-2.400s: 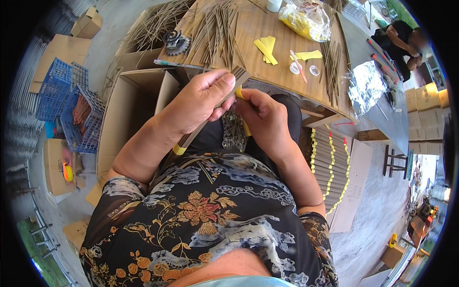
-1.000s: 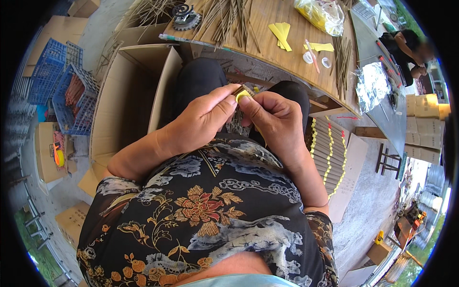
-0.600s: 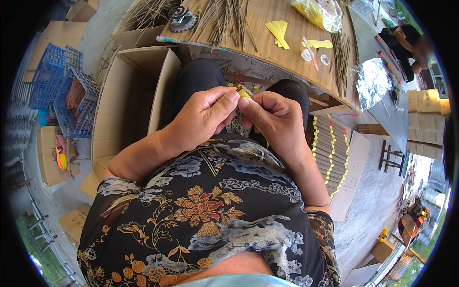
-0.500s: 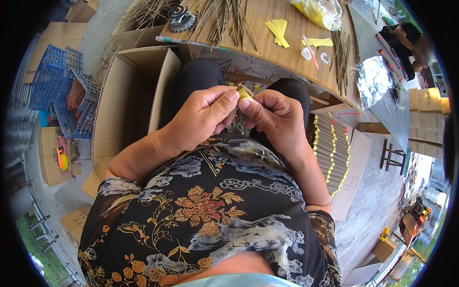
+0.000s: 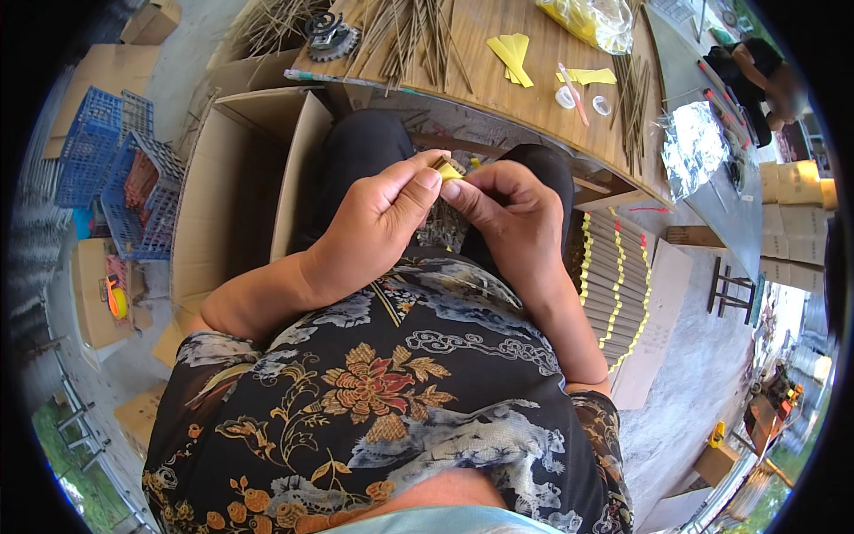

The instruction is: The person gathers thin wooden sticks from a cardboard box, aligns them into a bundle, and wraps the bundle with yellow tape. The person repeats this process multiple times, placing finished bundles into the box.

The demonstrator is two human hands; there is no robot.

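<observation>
Between my hands, above my lap, is a small bundle of thin brown sticks [image 5: 442, 163] seen nearly end-on, with a yellow paper strip [image 5: 453, 172] around its end. My left hand [image 5: 366, 212] is closed around the bundle, its thumb along the near side. The thumb and fingers of my right hand [image 5: 516, 206] pinch the yellow strip at the bundle's right side. The rest of the bundle is hidden by my hands.
Ahead, a wooden table [image 5: 498, 111] bears loose brown sticks [image 5: 411, 40], yellow paper strips [image 5: 511, 60] and clear tape rolls [image 5: 565, 96]. A tall cardboard box [image 5: 227, 182] stands left of my legs. Banded stick bundles [image 5: 605, 285] lie at right. Another person [image 5: 756, 80] is at far right.
Both hands have shifted slightly, and my right fingers have straightened and opened out somewhat around the yellow strip. The bundle's end shows a little more now.
</observation>
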